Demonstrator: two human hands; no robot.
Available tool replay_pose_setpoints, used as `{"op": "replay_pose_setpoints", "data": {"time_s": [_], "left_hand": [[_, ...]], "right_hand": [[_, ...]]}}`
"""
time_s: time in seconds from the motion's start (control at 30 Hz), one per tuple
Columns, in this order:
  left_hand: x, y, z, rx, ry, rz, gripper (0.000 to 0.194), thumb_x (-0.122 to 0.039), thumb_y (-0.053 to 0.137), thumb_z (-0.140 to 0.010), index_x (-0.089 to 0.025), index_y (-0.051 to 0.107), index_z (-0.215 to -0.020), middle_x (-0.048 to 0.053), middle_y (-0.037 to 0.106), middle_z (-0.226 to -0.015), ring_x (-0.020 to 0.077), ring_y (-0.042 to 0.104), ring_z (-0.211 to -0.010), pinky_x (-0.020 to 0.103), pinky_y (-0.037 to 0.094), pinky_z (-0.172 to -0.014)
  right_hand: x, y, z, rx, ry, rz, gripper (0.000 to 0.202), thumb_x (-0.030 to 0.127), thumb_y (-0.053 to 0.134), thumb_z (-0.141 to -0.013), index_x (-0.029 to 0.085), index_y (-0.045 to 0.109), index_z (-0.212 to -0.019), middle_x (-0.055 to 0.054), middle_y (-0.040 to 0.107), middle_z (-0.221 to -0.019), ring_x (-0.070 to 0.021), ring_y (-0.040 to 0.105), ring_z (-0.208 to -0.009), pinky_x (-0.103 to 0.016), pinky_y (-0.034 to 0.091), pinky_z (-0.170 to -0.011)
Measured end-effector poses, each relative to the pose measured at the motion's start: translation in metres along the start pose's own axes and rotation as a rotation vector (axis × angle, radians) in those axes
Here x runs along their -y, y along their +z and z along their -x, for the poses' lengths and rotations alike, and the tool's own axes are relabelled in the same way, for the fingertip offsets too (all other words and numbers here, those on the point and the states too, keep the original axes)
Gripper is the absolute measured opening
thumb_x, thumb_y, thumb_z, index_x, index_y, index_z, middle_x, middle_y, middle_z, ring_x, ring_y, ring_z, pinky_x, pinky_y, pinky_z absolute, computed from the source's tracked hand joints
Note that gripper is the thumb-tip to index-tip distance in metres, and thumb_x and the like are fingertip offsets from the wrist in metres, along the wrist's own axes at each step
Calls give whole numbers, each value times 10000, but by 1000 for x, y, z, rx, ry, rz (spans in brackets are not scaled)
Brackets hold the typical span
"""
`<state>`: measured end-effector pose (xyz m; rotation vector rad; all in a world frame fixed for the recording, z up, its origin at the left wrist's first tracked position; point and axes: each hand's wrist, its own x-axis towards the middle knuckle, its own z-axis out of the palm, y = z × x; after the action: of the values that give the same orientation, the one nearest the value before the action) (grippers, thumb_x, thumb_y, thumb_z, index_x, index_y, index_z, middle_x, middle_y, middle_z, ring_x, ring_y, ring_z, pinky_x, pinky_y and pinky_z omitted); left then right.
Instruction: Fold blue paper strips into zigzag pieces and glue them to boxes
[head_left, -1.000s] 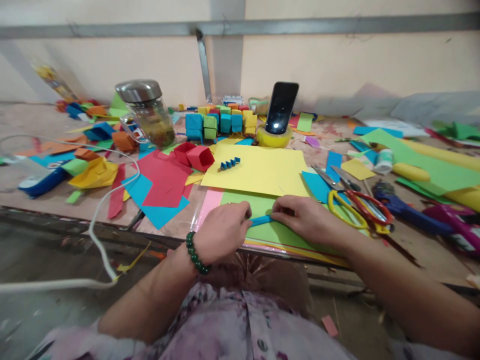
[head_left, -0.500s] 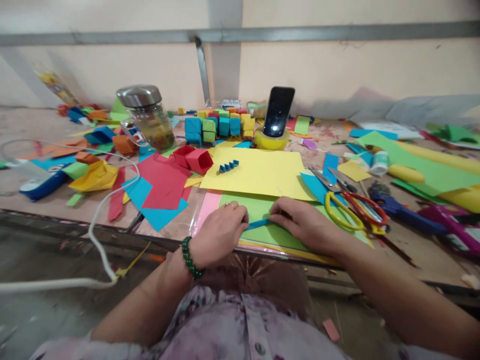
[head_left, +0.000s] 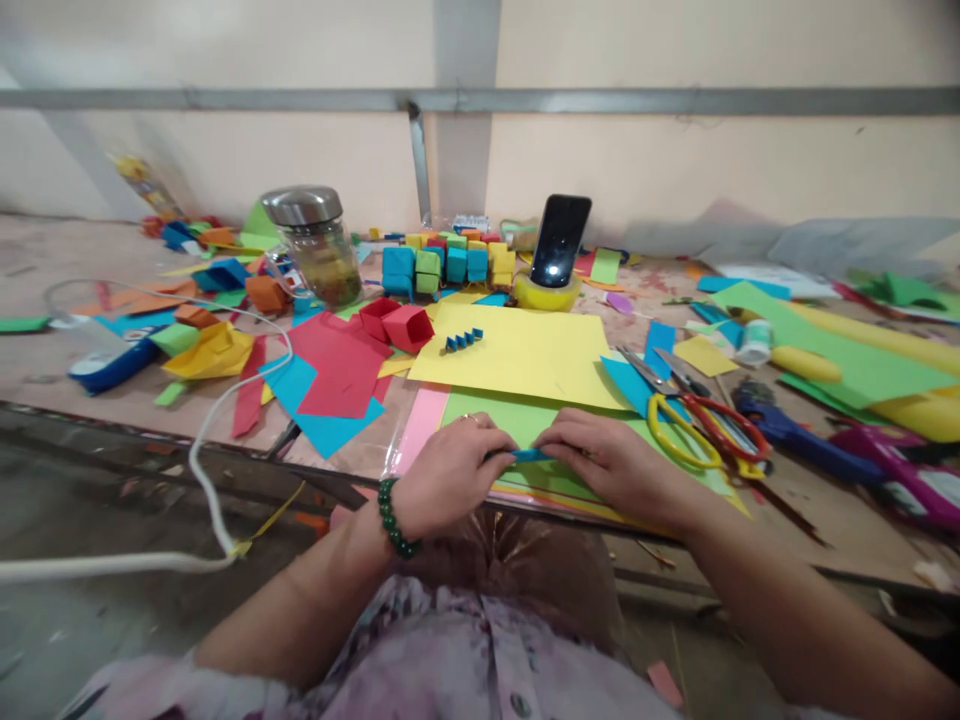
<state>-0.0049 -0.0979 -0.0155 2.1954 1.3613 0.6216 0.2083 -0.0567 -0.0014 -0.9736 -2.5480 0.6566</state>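
Observation:
A thin blue paper strip (head_left: 529,456) lies across a green sheet (head_left: 525,420) at the near table edge. My left hand (head_left: 450,470), with a green bead bracelet on its wrist, pinches the strip's left end. My right hand (head_left: 607,460) pinches its right end, so only a short piece shows between the fingers. Behind them a yellow sheet (head_left: 525,350) carries a small blue zigzag-folded strip (head_left: 461,340).
Scissors with yellow handles (head_left: 675,425) and red handles (head_left: 731,425) lie right of my hands. A phone (head_left: 560,240) stands in a yellow tape roll. A glass jar (head_left: 315,245), coloured paper cubes (head_left: 442,262), red boxes (head_left: 397,322), a white cable (head_left: 217,440) and paper scraps crowd the left.
My two hands have drawn closer together on the blue strip, so less of it shows. The view has tilted slightly upward.

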Motion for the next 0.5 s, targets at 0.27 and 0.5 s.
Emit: {"op": "replay_pose_setpoints", "data": {"time_s": [0.27,0.5], "left_hand": [[-18,1,16,-85,-51,181,186,-250,537,-870,-195,713,-851,8,718,-786,139,624,-727,228,396,-648],[-39,-3,42,-118,32,146,193,-225,540,-867,-166,696,-770,19,687,-703,124,587,-657,225,369,-611]], "right_hand": [[27,9,17,-222,140,-201,138,297,603,-830,184,680,-815,1,692,-727,-109,599,-630,-196,438,-561],[56,17,37,-301,192,-289,207,315,599,-833,170,664,-700,16,603,-528,-89,523,-467,-198,376,-447]]}}
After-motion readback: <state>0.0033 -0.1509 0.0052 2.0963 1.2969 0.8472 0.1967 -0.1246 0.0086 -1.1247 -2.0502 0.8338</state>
